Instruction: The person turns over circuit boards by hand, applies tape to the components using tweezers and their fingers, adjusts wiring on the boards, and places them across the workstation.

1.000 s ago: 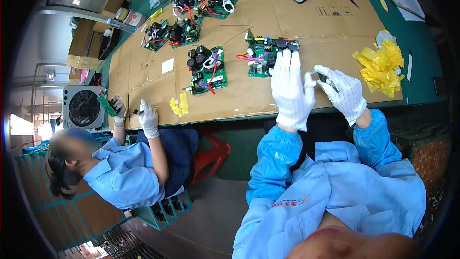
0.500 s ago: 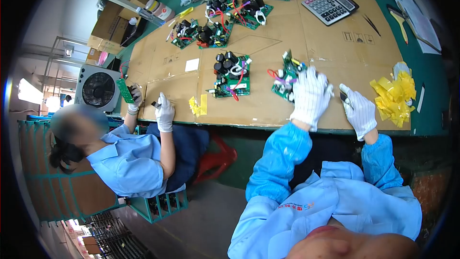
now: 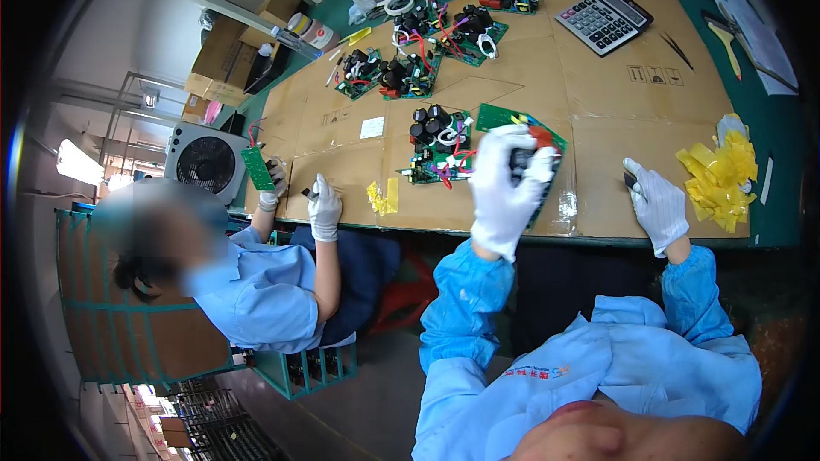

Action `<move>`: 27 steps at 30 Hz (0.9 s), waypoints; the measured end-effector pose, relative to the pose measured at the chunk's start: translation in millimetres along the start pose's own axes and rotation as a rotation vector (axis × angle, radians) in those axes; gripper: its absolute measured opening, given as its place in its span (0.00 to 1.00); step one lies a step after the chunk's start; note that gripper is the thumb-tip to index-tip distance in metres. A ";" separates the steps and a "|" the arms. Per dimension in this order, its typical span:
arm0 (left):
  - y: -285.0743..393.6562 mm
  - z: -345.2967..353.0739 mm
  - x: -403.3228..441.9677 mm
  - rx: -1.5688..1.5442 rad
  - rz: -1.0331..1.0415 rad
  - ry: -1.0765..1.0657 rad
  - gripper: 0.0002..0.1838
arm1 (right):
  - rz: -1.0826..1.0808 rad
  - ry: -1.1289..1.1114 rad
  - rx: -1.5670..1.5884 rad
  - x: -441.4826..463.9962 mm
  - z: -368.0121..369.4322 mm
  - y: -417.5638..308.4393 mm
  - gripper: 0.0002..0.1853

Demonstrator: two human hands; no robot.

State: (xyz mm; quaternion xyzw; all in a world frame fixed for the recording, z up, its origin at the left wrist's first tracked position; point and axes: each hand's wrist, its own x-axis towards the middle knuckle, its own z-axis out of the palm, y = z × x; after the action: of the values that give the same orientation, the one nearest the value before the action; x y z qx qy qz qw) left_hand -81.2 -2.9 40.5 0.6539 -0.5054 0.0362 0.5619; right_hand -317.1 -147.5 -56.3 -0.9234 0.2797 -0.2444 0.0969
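Observation:
My left hand (image 3: pixel 506 196), in a white striped glove, is closed on a green circuit board (image 3: pixel 504 117) with black and red-brown parts. The board is raised and tilted, and my palm and fingers hide much of it. My right hand (image 3: pixel 659 212), also gloved, has its fingers closed around a small dark object (image 3: pixel 630 178) whose kind I cannot make out. It rests near the table's front edge, apart from the board. Left of my left hand, another circuit board (image 3: pixel 440 152) with black capacitors and red wires lies on the cardboard.
Several circuit boards (image 3: pixel 408 75) lie further back on the cardboard (image 3: pixel 598 137). A calculator (image 3: pixel 603 19), tweezers (image 3: pixel 677 49) and a brush (image 3: pixel 726 47) are at the back right. Yellow tape pieces (image 3: pixel 717 175) are heaped at right. A co-worker (image 3: pixel 265 282) at left holds a board near a fan (image 3: pixel 205 162).
My left hand has lifted and turned the circuit board, so its green face now shows. My right hand stays near the edge with the dark object. The whole view has shifted slightly.

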 end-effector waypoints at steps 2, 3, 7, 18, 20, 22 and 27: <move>19.6 -30.8 15.2 0.047 0.107 0.074 0.14 | 0.001 0.013 0.000 1.5 1.3 0.2 0.26; 24.8 -42.3 22.7 0.147 0.217 0.112 0.14 | -0.007 0.024 -0.004 1.3 1.5 0.4 0.26; -11.4 -77.7 51.9 0.595 0.439 0.247 0.14 | 0.011 -0.005 -0.016 0.8 0.5 -0.2 0.25; -234.5 -152.2 64.9 1.156 0.088 0.003 0.20 | 0.048 0.014 -0.033 1.3 -1.5 -4.9 0.24; -255.1 -148.8 53.8 1.211 0.022 -0.038 0.19 | 0.047 0.014 -0.048 4.1 -1.2 -4.4 0.24; -250.1 -142.6 51.4 1.133 -0.067 -0.035 0.19 | 0.031 0.012 -0.032 3.6 -0.5 -4.4 0.25; -232.8 -151.3 60.4 0.860 -0.318 0.079 0.23 | 0.076 -0.018 -0.044 6.9 -4.3 -7.9 0.23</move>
State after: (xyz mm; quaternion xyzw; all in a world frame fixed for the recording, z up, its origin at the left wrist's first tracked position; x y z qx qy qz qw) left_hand 190.3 43.2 -29.4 0.8951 -0.3162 0.1809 0.2571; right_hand -310.6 -145.0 -47.4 -0.9162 0.3189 -0.2262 0.0883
